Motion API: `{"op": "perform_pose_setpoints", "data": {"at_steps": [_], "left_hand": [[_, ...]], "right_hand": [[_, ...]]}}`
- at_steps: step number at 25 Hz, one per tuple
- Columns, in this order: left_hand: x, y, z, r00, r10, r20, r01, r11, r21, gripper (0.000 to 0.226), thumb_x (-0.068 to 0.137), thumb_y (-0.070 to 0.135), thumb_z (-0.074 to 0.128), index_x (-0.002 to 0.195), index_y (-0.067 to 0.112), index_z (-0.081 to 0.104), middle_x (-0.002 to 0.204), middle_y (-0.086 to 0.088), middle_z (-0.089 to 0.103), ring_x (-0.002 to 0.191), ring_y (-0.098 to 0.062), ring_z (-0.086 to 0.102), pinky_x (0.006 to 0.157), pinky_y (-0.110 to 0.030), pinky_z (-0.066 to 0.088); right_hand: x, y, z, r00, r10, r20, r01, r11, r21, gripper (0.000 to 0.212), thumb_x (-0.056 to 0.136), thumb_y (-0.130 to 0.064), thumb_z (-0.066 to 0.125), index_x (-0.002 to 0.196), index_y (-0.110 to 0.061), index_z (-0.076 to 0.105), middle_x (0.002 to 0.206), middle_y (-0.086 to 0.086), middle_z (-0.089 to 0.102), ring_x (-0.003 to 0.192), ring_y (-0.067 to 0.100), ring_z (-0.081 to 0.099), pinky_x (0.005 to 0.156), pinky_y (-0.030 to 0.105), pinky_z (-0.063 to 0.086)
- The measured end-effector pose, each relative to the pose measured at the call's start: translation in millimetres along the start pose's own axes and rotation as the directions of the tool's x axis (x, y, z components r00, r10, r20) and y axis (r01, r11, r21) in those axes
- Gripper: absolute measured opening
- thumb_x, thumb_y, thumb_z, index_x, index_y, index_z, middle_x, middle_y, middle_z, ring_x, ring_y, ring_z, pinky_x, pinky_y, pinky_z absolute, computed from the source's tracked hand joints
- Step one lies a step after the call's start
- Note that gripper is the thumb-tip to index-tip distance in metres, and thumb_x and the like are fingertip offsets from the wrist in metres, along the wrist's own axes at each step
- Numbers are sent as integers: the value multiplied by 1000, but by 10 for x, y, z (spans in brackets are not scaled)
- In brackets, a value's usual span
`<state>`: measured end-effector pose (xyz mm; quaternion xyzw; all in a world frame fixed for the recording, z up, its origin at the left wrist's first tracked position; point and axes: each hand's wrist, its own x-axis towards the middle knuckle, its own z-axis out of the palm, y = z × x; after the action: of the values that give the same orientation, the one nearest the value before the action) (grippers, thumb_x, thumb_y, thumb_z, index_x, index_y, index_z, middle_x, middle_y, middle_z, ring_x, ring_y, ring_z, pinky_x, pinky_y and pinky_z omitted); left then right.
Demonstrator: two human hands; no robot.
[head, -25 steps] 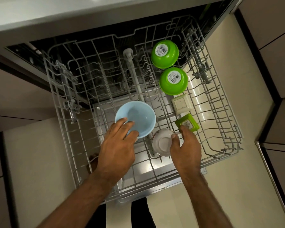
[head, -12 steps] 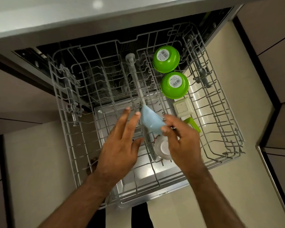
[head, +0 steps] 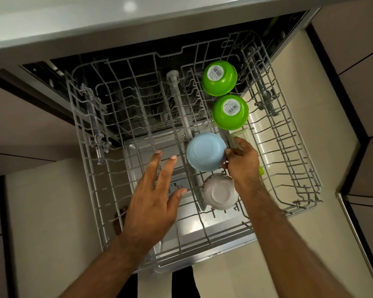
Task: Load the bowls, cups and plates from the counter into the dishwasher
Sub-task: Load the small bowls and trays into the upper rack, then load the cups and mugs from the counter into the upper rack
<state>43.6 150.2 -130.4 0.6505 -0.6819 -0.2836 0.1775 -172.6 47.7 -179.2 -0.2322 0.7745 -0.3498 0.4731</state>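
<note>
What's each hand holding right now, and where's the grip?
Right hand grips the upturned blue bowl by the rim on its right side. Left hand is open above the rack, holding nothing.

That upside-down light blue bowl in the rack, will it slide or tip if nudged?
Probably light: the right hand holds the light blue bowl with fingertips at its rim alone. Its smooth surface looks slippery. Upside down on the thin wires of the dish rack, it could rock.

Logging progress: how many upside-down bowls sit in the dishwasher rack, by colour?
Green bowls: 2
Light blue bowl: 1
White bowl: 1
Total: 4
</note>
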Motion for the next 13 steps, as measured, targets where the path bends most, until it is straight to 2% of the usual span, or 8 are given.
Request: {"op": "perform_pose_setpoints", "data": {"at_steps": [1,2,3,5,7,9,13], "left_hand": [[-6,-11,6,1000,-3,-1,3,1000,7,71,98,57,43,160,33,18,171,-5,13,151,-19,25,111,-48,37],[-8,-18,9,1000,-5,-2,5,1000,14,71,97,58,42,160,33,19,171,-5,14,150,-18,24,111,-46,34],[-4,-19,8,1000,-6,1,6,1000,18,71,97,57,43,160,33,19,171,-5,15,150,-18,24,111,-44,33],[26,-13,-20,1000,-5,2,5,1000,31,70,98,54,46,160,33,20,171,-4,17,152,-23,28,113,-43,32],[79,-12,-76,1000,19,-6,-18,997,79,72,99,49,51,161,31,20,170,-4,19,154,-24,26,118,-44,30],[148,22,-201,999,26,-23,-23,990,137,76,100,46,55,164,28,17,171,-3,17,156,-21,19,124,-46,24],[285,186,-603,998,-13,-58,24,983,184,86,100,48,56,165,27,4,173,1,4,159,-19,5,128,-49,17]], "right_hand": [[-13,11,-8,998,-58,-18,56,992,-112,46,93,-5,64,136,-18,58,107,-2,71,104,26,68,79,40,60],[-37,10,-22,994,-110,-26,102,971,-217,45,93,-8,66,136,-18,59,103,-7,70,104,22,68,89,39,57],[-77,-10,-32,988,-151,-29,135,946,-294,44,93,-11,66,136,-18,59,102,-8,69,103,17,66,92,32,53],[-154,-69,-28,975,-223,-20,198,899,-390,40,95,-13,64,135,-16,60,105,-5,69,99,13,61,86,23,44],[-226,-112,-4,944,-331,-6,289,832,-473,36,96,-18,63,132,-14,62,114,0,70,101,15,62,85,26,46],[-333,-186,17,872,-486,58,441,730,-522,38,95,-21,63,132,-12,61,123,4,67,112,21,61,93,35,50],[-751,-636,54,654,-722,224,702,470,-536,39,96,-20,58,133,-8,58,134,11,59,121,29,53,102,41,45]]}}
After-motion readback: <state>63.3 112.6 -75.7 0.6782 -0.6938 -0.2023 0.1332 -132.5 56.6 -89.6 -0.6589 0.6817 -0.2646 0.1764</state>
